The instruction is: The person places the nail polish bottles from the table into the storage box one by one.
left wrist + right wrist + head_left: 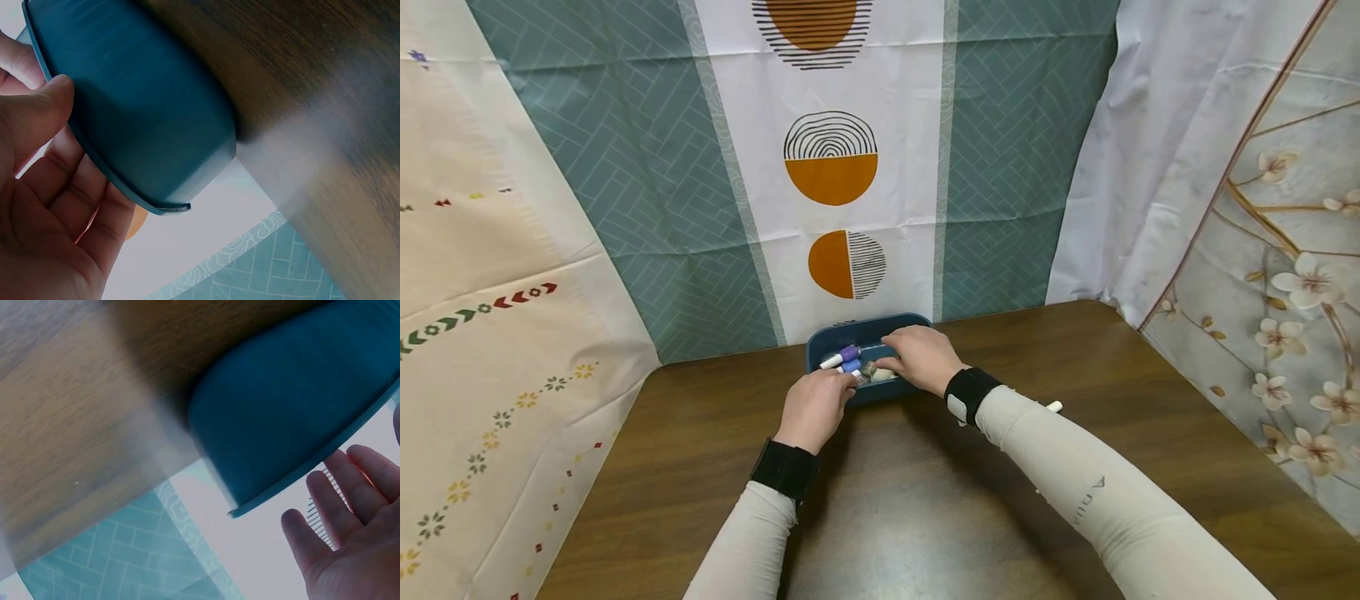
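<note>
A dark blue plastic bin (pixel 880 392) stands on the table against the cloth backdrop. My left hand (pixel 814 410) is at its front left; in the left wrist view the thumb (pixel 59 94) lies over the rim and the other fingers curl behind it. My right hand (pixel 921 358) hovers over the bin's right side, its fingers (pixel 328 500) spread and fairly straight, with no held thing visible. Inside lie a purple marker (pixel 848 354) with a white end, a blue marker (pixel 852 366) and a pale rounded object (pixel 882 375). The hands partly hide the contents.
A small white cylindrical piece (pixel 1055 407) lies on the wooden table (pixel 880 508), partly behind my right forearm. Patterned cloths (pixel 1022 167) hang along the back and both sides.
</note>
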The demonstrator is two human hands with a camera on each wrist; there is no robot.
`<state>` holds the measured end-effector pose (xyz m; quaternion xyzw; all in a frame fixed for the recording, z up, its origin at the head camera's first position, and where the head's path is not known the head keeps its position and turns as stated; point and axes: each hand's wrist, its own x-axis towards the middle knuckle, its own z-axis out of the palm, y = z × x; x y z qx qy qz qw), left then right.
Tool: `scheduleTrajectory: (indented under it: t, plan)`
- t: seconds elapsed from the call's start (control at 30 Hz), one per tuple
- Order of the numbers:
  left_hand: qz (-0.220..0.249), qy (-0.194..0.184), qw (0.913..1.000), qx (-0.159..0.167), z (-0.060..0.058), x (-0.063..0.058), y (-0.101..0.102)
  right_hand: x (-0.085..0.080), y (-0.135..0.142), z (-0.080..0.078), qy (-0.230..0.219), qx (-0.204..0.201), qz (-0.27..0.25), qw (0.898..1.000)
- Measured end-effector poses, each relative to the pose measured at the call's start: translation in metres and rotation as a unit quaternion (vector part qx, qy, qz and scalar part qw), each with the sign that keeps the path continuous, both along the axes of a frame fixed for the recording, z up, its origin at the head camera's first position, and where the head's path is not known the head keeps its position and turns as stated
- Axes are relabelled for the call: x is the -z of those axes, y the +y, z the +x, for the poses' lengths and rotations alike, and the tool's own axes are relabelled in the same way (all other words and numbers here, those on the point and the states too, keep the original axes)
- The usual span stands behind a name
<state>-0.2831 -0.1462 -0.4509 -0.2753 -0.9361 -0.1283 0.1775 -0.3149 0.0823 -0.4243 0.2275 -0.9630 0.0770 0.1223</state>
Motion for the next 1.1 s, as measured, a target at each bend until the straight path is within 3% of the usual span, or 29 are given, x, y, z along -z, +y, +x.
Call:
scheduleTrajectory:
  t: [0.17, 0.43, 1.1]
  plan:
    - [-0.002, 0.000, 1.0000, 0.001, -0.001, 0.000, 0.000, -0.001, 0.010, 0.005, 0.006, -0.009, 0.015, 1.000]
    - [-0.003, -0.013, 0.9999, -0.005, -0.003, 0.000, 0.000, -0.003, 0.028, 0.018, -0.034, -0.007, 0.034, 0.999]
    - [0.004, -0.004, 1.0000, 0.000, -0.002, 0.001, 0.000, -0.004, 0.081, 0.058, 0.010, -0.022, 0.024, 0.999]
